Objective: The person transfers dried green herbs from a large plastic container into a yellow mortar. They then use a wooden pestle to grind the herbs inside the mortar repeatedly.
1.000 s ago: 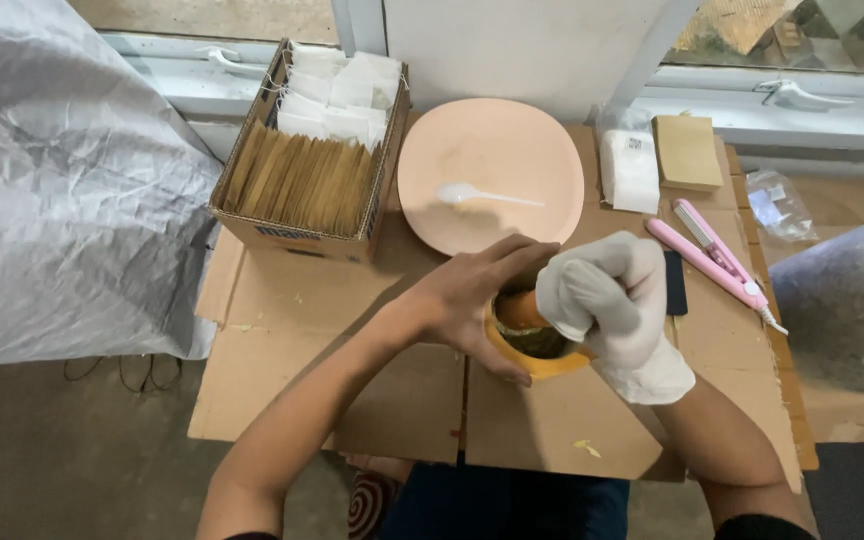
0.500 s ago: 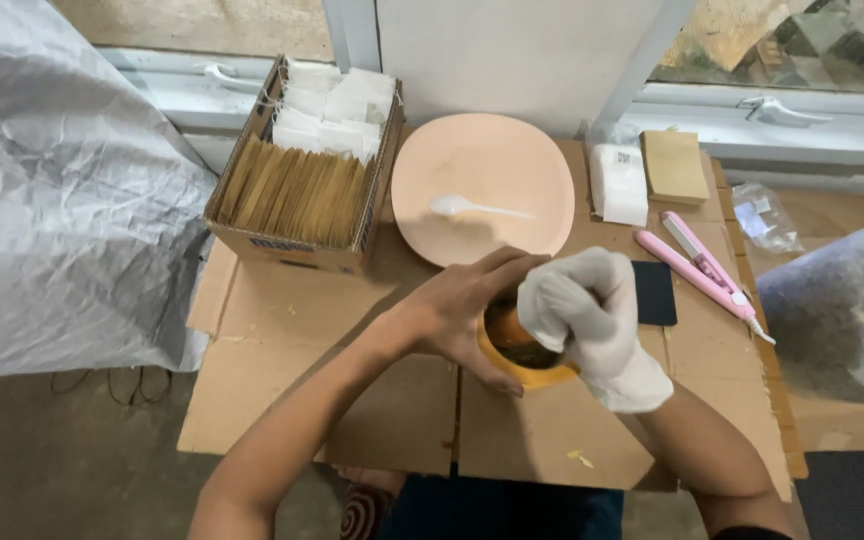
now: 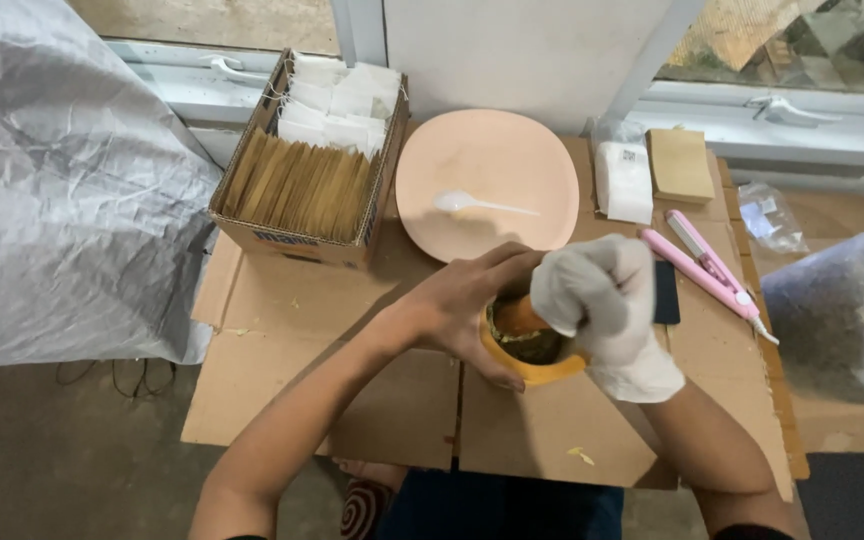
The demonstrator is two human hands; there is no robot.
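Note:
My bare left hand [image 3: 457, 308] grips the side of a small orange bowl [image 3: 537, 366] that rests on flattened cardboard [image 3: 332, 380]. The bowl holds dark greenish crushed material. My right hand [image 3: 597, 300], in a white glove, is closed on an orange pestle-like piece [image 3: 520, 316] pressed down into the bowl. Most of that piece is hidden under the glove.
A peach plate [image 3: 487, 170] with a white plastic spoon [image 3: 482, 205] lies behind the bowl. A cardboard box [image 3: 302, 180] of brown and white sachets stands back left. A pink handheld sealer [image 3: 712, 270], white packet [image 3: 624, 180] and tan pad [image 3: 680, 165] lie right. Large plastic bags flank both sides.
The view has shifted slightly. Both hands stay on the bowl, and the gloved hand has turned a little over it.

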